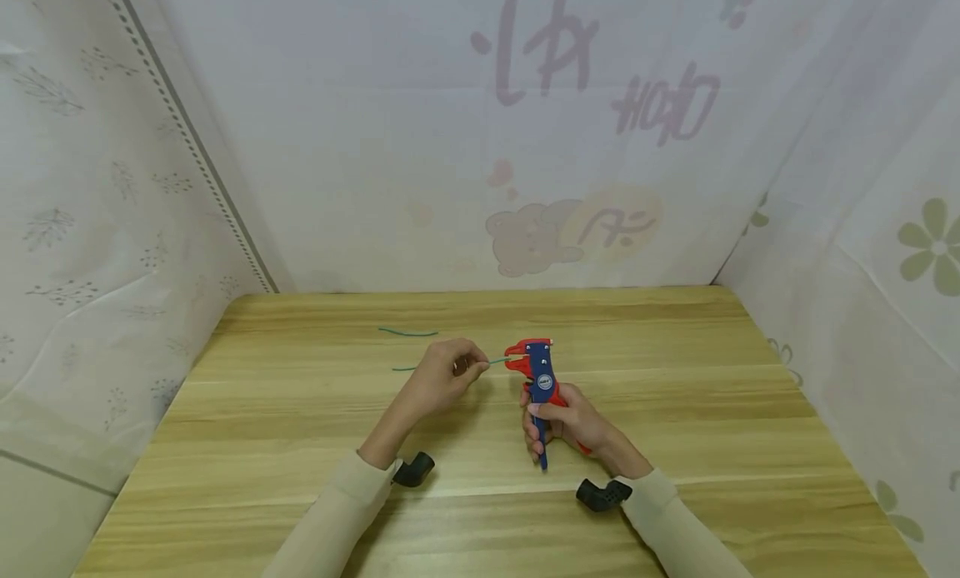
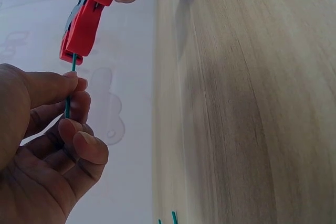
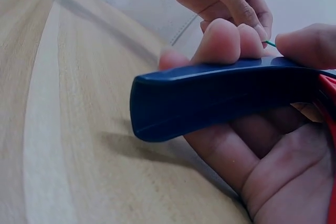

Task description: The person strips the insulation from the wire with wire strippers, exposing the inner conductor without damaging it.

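Note:
My left hand [image 1: 441, 376] pinches a thin green wire [image 1: 497, 361] between thumb and forefinger. The wire's far end meets the red jaws of a wire stripper [image 1: 542, 366], and in the left wrist view the wire [image 2: 74, 62] runs in between them. My right hand [image 1: 583, 421] grips the stripper upright, fingers curled round its blue handle [image 3: 220, 95]. The red jaws look parted in the head view. Part of the held wire is hidden by the left hand's fingers.
Two more green wires lie on the wooden table [image 1: 300, 445]: one wire [image 1: 407, 333] farther back, another wire [image 1: 402, 369] just left of the left hand, partly covered by it. Patterned cloth [image 1: 375, 145] hangs behind the table and at both sides.

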